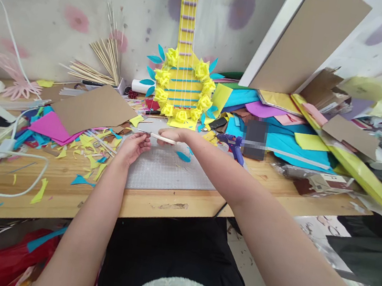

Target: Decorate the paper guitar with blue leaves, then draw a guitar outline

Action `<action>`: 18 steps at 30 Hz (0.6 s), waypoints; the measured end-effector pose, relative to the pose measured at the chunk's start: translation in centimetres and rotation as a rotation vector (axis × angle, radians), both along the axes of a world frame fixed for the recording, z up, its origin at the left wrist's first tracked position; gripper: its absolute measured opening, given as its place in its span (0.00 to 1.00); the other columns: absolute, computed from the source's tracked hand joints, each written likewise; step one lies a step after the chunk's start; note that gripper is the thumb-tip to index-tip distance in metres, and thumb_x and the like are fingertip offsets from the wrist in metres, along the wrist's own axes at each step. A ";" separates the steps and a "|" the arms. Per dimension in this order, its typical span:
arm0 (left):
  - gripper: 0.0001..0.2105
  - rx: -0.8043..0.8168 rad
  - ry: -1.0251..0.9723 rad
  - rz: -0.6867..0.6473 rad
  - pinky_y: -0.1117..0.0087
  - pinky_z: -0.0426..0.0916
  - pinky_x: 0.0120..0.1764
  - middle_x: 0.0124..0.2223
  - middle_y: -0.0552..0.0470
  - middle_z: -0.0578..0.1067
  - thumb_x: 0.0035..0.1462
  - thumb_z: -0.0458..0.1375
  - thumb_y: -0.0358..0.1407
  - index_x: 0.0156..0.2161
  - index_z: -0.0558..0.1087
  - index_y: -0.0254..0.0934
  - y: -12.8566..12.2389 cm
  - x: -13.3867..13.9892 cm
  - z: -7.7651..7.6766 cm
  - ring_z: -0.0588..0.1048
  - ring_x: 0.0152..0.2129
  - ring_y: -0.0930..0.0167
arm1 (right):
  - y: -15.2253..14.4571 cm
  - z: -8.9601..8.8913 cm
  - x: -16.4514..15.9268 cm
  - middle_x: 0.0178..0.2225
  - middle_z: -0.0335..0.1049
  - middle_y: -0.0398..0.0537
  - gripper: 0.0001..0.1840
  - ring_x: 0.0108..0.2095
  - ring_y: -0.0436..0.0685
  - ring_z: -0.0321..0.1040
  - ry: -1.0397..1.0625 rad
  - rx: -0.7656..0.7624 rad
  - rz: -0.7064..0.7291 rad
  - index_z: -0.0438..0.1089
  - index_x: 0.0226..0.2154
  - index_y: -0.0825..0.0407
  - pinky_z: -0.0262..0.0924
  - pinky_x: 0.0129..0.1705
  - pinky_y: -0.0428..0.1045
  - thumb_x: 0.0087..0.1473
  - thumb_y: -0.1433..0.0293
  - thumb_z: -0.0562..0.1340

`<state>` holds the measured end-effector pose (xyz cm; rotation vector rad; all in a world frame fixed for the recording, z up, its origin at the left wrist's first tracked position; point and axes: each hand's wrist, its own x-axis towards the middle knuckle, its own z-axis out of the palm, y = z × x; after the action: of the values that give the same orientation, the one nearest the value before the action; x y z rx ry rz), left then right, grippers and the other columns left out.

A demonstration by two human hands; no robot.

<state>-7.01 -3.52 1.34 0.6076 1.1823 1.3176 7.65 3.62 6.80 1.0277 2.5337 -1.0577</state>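
Note:
Over the grey cutting mat, my right hand grips scissors with white handles, their thin blades pointing left. Close to the blades, my left hand has its thumb and fingers pinched together; what they hold is too small to make out. A blue paper leaf lies on the mat, right of the scissors. Behind both hands a yellow paper guitar leans upright against the wall, edged with yellow paper roses and blue leaves.
A purple glue gun lies right of the mat. Yellow and blue scraps and a brown board are at left, beyond white cables. Stacked coloured sheets and a leaning board occupy the right. Thin sticks stand behind.

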 end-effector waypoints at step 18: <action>0.04 0.084 0.064 0.139 0.83 0.54 0.16 0.21 0.59 0.65 0.53 0.53 0.27 0.28 0.67 0.34 0.4 -1.3 0.0 0.59 0.12 0.83 | 0.9 0.4 -1.7 0.37 0.73 0.51 0.12 0.30 0.51 0.66 -0.022 0.215 -0.043 0.69 0.34 0.58 0.52 0.24 0.44 0.47 0.68 0.59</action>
<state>-8.29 -3.16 1.30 0.6414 1.2444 1.4808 5.94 4.51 7.23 1.1454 2.6625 -0.7912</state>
